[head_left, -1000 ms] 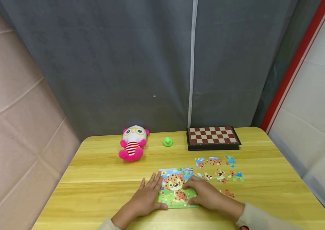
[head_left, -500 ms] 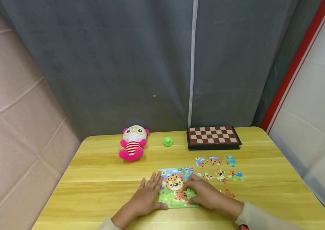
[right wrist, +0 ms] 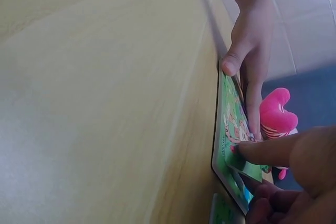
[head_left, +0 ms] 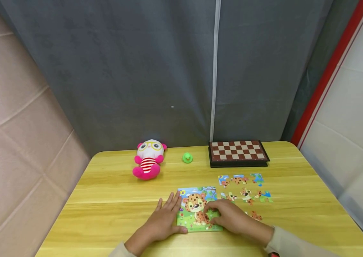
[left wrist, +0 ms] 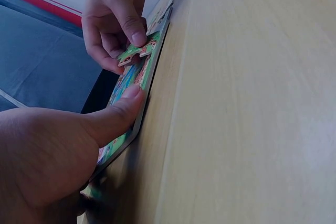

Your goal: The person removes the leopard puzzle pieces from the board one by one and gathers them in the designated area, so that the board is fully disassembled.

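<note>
A square leopard jigsaw puzzle (head_left: 195, 205) lies on the table in front of the person. The left hand (head_left: 163, 219) rests at its left side, fingers spread and nearly straight along the edge, thumb on the near left corner. Over the puzzle's right part, the right hand (head_left: 231, 217) pinches a green puzzle piece (left wrist: 139, 51) between thumb and fingers. That piece stands tilted up from the puzzle in the left wrist view. Most of it is hidden behind the fingers in the head view.
Several loose puzzle pieces (head_left: 246, 193) lie in rows right of the puzzle, some partly hidden by the right hand. Farther back on the wooden table (head_left: 111, 192) are a pink plush panda (head_left: 149, 160), a small green toy duck (head_left: 187, 157) and a chessboard box (head_left: 238, 153).
The right hand's thumb and fingertips have shifted slightly at the puzzle's lower right, and the pinched piece now shows tilted. The left hand has stayed in place.
</note>
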Demonstrator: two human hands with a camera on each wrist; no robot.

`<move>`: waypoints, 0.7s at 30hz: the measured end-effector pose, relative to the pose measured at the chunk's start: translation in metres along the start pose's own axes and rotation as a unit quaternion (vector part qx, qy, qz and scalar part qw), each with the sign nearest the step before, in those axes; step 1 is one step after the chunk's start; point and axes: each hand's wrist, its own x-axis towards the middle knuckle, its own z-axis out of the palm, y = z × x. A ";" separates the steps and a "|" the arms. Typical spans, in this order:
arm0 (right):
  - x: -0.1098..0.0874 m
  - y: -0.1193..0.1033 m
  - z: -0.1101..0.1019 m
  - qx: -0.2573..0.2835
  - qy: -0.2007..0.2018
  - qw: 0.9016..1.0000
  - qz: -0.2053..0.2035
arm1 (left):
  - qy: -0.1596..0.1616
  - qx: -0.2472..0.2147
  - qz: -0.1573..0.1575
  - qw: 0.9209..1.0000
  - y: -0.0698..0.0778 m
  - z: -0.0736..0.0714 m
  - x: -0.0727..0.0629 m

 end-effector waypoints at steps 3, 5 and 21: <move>0.000 0.001 -0.001 0.022 -0.004 1.000 -0.009 | 0.001 0.001 0.000 1.000 0.000 -0.001 0.000; -0.001 0.002 -0.001 0.034 -0.005 0.999 -0.013 | 0.001 0.002 0.000 1.000 0.000 -0.001 0.000; -0.008 0.007 -0.010 0.075 0.006 0.997 0.012 | 0.000 -0.001 0.000 1.000 0.001 -0.001 -0.001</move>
